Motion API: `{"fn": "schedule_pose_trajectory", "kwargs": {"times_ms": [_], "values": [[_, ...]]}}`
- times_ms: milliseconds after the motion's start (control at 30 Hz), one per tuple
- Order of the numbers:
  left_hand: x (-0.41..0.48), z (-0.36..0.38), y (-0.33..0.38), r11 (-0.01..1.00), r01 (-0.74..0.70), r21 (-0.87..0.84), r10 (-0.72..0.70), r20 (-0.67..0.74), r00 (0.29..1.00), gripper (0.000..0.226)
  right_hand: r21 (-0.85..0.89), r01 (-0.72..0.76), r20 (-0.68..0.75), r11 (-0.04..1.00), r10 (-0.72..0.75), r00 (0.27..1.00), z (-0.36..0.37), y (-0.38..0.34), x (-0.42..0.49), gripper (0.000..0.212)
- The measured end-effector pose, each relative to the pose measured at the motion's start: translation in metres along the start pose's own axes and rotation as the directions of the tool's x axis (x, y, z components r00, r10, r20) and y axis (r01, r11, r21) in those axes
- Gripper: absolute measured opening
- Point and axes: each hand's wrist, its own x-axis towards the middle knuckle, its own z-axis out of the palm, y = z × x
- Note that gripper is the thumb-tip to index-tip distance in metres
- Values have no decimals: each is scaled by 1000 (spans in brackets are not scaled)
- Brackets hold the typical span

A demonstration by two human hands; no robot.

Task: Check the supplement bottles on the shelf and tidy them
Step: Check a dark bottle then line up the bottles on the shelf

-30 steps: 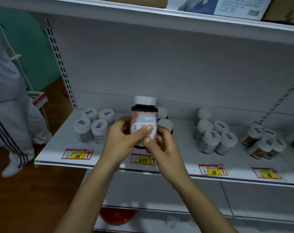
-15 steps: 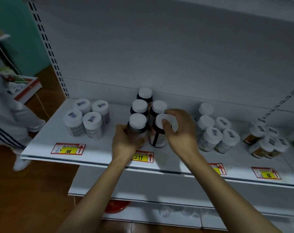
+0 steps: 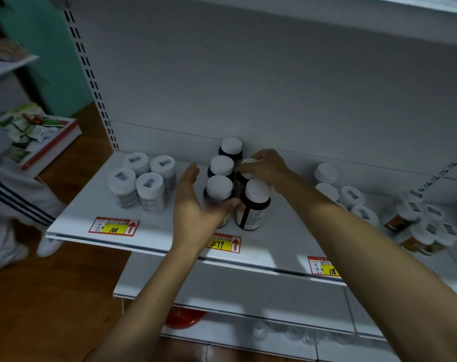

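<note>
Several dark supplement bottles with white caps stand in a tight cluster on the white shelf (image 3: 154, 239), above the 299 price tag (image 3: 223, 243). My left hand (image 3: 196, 207) is spread beside the front-left dark bottle (image 3: 219, 188). Its fingers point straight up along that bottle's left side and its thumb touches the bottle's front. My right hand (image 3: 268, 165) reaches over the cluster and grips the cap of the second-row right bottle (image 3: 242, 178). The front-right bottle (image 3: 256, 202) stands free just below that hand.
A group of white bottles (image 3: 144, 184) stands at the left above the 108 tag (image 3: 113, 227). More white bottles (image 3: 350, 197) and brown-labelled ones (image 3: 418, 228) are on the right. A person in striped white trousers (image 3: 16, 205) stands at the left. A red object (image 3: 183, 318) lies on the lower shelf.
The dark bottle that both hands held up now stands on the shelf. My left hand has let go and spread. My right hand has moved from the front-right cap to the one behind.
</note>
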Motion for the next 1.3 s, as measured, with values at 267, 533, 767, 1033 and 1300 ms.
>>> {"fn": "schedule_pose_trajectory", "kwargs": {"times_ms": [267,533,767,1033,1300], "values": [[-2,-2,48,977,-210,-17,210,-38,977,81,-70,342,-340,937,-345,875,-43,-25,-58,50],[-9,-14,89,952,-293,-84,304,184,935,71,179,468,-340,866,-392,855,-86,-78,-139,34],[-22,-30,91,580,404,-707,28,513,858,56,609,343,-59,715,-391,919,-71,-58,-146,43],[-31,-33,84,567,414,-712,15,511,859,49,745,246,0,621,-368,930,-18,-44,-157,48],[-23,-38,83,823,119,-556,-28,170,985,31,614,328,-150,718,-301,942,-10,-44,-160,24]]}}
